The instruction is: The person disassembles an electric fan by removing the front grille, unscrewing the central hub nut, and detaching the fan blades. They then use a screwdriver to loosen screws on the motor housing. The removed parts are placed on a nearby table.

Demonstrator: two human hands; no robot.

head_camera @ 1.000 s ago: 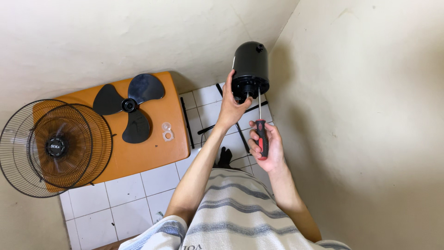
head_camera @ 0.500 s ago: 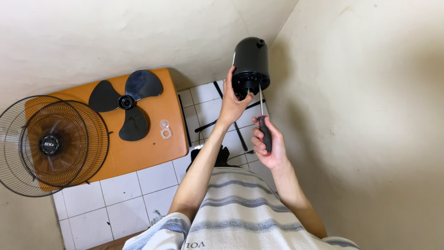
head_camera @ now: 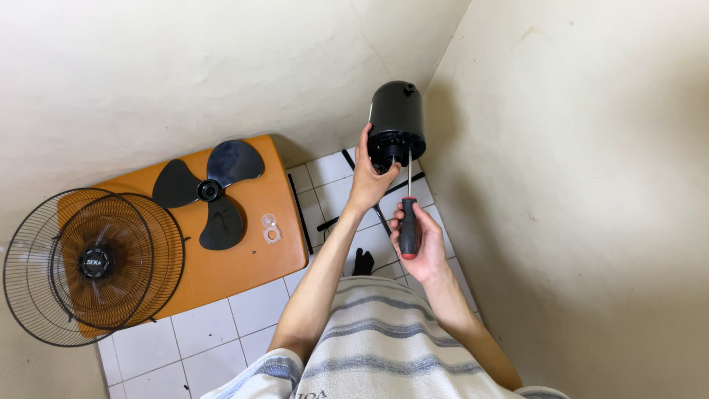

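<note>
A black cylindrical fan motor housing (head_camera: 397, 112) is held up near the wall corner, open end toward me. My left hand (head_camera: 368, 177) grips its lower rim. My right hand (head_camera: 413, 240) is closed around the red and black handle of a screwdriver (head_camera: 408, 222), whose metal shaft points up into the housing's open face. The screwdriver tip is hidden inside the housing.
An orange table (head_camera: 244, 262) at the left bears a black three-blade fan propeller (head_camera: 210, 191), two small clear plastic parts (head_camera: 270, 229) and two stacked black wire fan guards (head_camera: 88, 262). White floor tiles (head_camera: 214, 325) lie below, with black stand legs (head_camera: 347, 214) on them. Cream walls close in at the right.
The view has shifted, so everything sits lower in the frame. My right hand turned the screwdriver more upright, its shaft still in the housing. My left hand keeps its grip.
</note>
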